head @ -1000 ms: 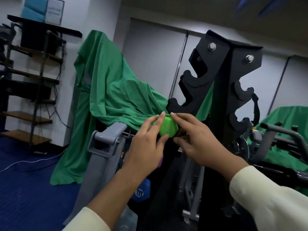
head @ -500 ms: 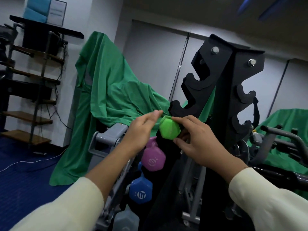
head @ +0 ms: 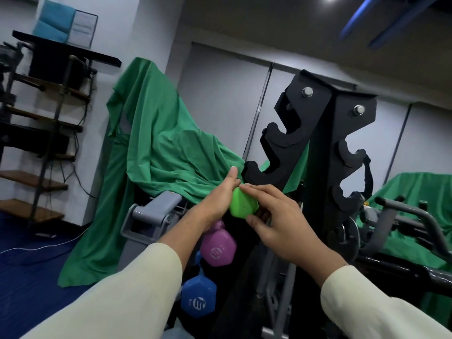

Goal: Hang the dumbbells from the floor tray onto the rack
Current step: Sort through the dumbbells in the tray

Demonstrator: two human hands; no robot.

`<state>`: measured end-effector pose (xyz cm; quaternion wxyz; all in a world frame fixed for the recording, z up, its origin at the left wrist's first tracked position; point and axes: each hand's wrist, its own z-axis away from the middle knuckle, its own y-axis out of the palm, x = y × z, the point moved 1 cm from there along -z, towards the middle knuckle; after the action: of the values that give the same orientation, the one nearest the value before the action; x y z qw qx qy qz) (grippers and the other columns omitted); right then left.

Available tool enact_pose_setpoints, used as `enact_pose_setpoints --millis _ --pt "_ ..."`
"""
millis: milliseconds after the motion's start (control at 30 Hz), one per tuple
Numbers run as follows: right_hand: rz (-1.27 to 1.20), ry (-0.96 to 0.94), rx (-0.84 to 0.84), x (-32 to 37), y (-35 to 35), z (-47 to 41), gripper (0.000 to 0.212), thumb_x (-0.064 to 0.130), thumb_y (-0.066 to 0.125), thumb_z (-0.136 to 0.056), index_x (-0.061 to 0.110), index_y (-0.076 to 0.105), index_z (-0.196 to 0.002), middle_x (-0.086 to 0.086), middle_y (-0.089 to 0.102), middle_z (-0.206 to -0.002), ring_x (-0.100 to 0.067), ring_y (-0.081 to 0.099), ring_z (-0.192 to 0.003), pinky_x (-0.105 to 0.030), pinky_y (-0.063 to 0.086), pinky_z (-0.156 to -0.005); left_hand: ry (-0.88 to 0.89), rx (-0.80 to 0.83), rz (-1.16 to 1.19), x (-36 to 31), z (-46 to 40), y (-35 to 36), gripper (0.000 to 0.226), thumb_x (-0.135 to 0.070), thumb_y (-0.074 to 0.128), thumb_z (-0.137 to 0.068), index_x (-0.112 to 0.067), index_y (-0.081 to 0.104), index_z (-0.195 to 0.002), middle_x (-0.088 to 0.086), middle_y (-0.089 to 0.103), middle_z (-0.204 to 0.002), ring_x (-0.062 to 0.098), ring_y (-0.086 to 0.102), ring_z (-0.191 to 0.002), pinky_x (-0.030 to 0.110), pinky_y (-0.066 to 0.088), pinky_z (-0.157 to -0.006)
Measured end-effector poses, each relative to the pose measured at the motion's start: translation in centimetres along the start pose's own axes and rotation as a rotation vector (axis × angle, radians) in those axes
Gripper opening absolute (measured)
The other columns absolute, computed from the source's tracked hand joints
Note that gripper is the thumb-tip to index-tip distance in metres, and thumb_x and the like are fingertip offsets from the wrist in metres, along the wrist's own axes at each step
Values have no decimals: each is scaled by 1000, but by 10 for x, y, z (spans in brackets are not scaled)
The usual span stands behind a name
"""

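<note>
A green dumbbell (head: 243,204) sits at a hook of the black rack (head: 318,148), about mid-height on its left side. My right hand (head: 276,216) pinches its near hexagonal end between fingers and thumb. My left hand (head: 220,199) lies flat against the dumbbell's left side with straight fingers. Below hang a purple dumbbell (head: 218,245) and a blue dumbbell (head: 198,298) on lower hooks. The floor tray is out of view.
Green cloth (head: 156,152) drapes a grey machine (head: 149,216) just left of the rack. More covered gym equipment with a grey bar (head: 415,216) stands to the right. Wooden shelves (head: 36,133) line the far left wall above a blue floor.
My left hand slid off the front of the green dumbbell and straightened along its left side. The view rose, revealing the purple and blue dumbbells below. My right hand kept its pinch.
</note>
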<state>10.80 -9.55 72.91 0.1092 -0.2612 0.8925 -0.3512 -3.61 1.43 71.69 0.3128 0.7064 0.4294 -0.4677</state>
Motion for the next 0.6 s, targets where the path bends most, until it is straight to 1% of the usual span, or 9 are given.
enact_pose_setpoints --millis 67,133,200,233,333,433,467,533,600 --pt "-7 12 12 -1 -2 0 68 9 78 -87 31 57 -148 20 55 -141 9 51 -128 -14 38 -110 4 -2 18 5 -3 0 66 -61 27 -108 -16 52 -150 -6 56 -148 6 55 -132 30 40 -115" --pt "-12 29 39 -2 -5 -1 69 6 76 -87 33 57 -148 23 55 -140 18 50 -116 -5 35 -102 0 -10 45 6 -4 2 45 -44 33 -112 -20 70 -120 -4 73 -120 -3 70 -98 16 53 -84" --pt "-11 33 54 -3 -5 -1 70 5 77 -88 34 57 -148 23 55 -140 22 47 -111 -2 33 -100 -1 -14 43 10 -8 1 39 -36 36 -112 -24 70 -97 -9 74 -94 -8 70 -70 10 51 -60" --pt "-7 34 51 -2 -5 -1 70 5 77 -88 34 57 -148 22 55 -140 22 47 -111 -3 33 -100 -8 -6 38 10 -8 1 39 -35 36 -112 -25 70 -95 -11 73 -90 -9 69 -65 9 50 -57" --pt "-2 29 33 0 -4 -1 70 5 78 -87 33 58 -147 21 56 -138 25 46 -109 -2 32 -100 -11 -14 20 8 -7 0 41 -35 35 -112 -26 71 -96 -15 75 -85 -10 69 -66 9 50 -58" --pt "-24 7 27 -3 -3 -2 70 3 78 -86 33 59 -146 21 56 -135 20 51 -106 -6 37 -96 -32 -44 54 7 -5 2 42 -35 37 -112 -21 73 -96 -14 77 -77 -2 71 -70 9 50 -58" --pt "-42 8 19 -5 -2 -1 70 3 79 -85 34 60 -145 21 57 -133 13 55 -104 -11 42 -94 -26 -52 37 8 -5 1 43 -37 38 -111 -18 74 -99 -9 78 -82 3 72 -75 12 53 -64" --pt "-76 -3 -18 -7 -1 0 70 1 80 -83 36 62 -141 19 59 -127 -4 64 -98 -25 51 -90 -21 -24 3 6 -2 1 48 -44 40 -108 -12 76 -113 3 78 -105 12 73 -96 24 56 -89" --pt "-93 -16 -55 -9 4 0 69 0 80 -82 35 65 -139 16 60 -123 -12 66 -93 -31 53 -88 18 -68 -52 8 -6 -1 50 -43 41 -108 -7 73 -123 11 73 -123 20 68 -115 36 48 -109"
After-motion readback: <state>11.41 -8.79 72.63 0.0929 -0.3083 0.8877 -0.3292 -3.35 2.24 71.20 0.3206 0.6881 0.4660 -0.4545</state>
